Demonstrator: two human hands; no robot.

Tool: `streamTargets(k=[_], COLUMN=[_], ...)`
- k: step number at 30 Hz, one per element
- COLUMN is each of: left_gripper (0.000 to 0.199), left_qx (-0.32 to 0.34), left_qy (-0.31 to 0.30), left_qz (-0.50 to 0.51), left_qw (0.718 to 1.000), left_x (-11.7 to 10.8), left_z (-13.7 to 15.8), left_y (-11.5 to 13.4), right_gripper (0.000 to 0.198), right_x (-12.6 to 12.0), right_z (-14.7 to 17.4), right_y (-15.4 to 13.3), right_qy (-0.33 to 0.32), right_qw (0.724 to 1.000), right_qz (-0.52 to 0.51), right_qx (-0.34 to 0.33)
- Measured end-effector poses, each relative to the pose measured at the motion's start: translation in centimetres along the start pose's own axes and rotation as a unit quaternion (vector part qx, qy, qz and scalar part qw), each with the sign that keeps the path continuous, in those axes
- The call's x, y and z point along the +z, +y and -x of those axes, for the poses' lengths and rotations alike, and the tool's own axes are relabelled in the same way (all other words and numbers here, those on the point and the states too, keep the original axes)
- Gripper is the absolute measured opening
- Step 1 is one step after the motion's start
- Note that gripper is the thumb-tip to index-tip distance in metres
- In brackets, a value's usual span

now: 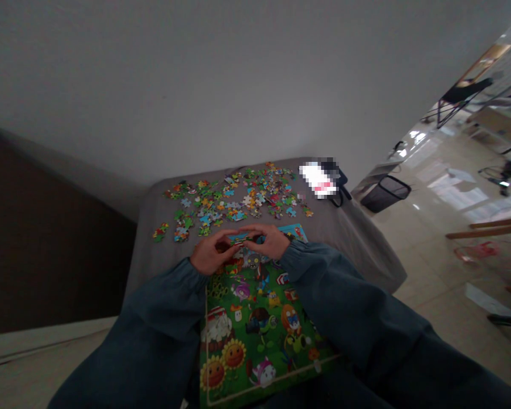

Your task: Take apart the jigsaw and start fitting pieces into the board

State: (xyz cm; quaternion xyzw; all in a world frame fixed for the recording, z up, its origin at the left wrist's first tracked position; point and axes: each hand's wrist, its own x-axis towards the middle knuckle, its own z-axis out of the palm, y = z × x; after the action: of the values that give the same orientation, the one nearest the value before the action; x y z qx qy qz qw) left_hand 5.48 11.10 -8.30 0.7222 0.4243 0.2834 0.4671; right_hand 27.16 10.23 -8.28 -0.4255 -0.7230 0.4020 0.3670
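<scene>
In the head view, the left hand (213, 251) and right hand (269, 241) pinch small, multicoloured jigsaw pieces (240, 240) between nearly closed fingertips, over the rectangular, green, cartoon-printed board's (255, 301) far end. Uneven pressure could bend them or make them slip.

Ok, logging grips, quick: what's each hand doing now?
Left hand: closed, pinching what look like puzzle pieces.
Right hand: closed, pinching the same puzzle pieces.

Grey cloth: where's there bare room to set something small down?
Bare grey cloth shows at right between the right sleeve and the blurred item; another patch at left lies between the left sleeve and the loose puzzle pieces. Crowded: the far middle, under those pieces, and nearer, where the left hand and right hand cover the picture board's far end.
</scene>
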Motion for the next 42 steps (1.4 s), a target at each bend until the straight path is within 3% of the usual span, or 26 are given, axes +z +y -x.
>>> streamTargets(k=[14, 19, 21, 24, 28, 30, 42], left_gripper=[0.045, 0.04, 0.036, 0.032, 0.034, 0.034, 0.034], left_qx=[0.037, 0.078, 0.099, 0.112, 0.11, 0.123, 0.125], left_qy=[0.035, 0.133, 0.182, 0.229, 0.25, 0.249, 0.234], left_qz=[-0.071, -0.135, -0.177, -0.219, -0.241, -0.241, -0.237], left_qw=[0.996, 0.979, 0.962, 0.942, 0.931, 0.93, 0.935], left_x=[-0.5, -1.5, -1.9, -2.5, -2.8, -2.8, -2.7], left_z=[0.1, 0.3, 0.5, 0.8, 1.0, 1.0, 0.9], left_y=[1.0, 0.9, 1.0, 1.2, 1.5, 1.6, 1.4], right_gripper=[0.045, 0.041, 0.038, 0.038, 0.081, 0.09, 0.063], right_x=[-0.1, -1.2, -1.4, -0.8, 1.5, 2.4, 1.8], right_z=[0.1, -0.8, -0.4, 2.1, 7.0, 8.5, 6.2], right_y=[0.0, 0.2, -0.5, -2.5, -5.3, -5.8, -3.2], right_qy=[-0.001, -0.011, -0.04, -0.117, -0.19, -0.21, -0.201], right_qw=[1.0, 0.999, 0.988, 0.949, 0.911, 0.901, 0.927], right_qz=[-0.013, 0.05, 0.146, 0.284, 0.355, 0.371, 0.295], right_qx=[-0.006, -0.009, -0.023, -0.064, -0.086, -0.085, -0.117])
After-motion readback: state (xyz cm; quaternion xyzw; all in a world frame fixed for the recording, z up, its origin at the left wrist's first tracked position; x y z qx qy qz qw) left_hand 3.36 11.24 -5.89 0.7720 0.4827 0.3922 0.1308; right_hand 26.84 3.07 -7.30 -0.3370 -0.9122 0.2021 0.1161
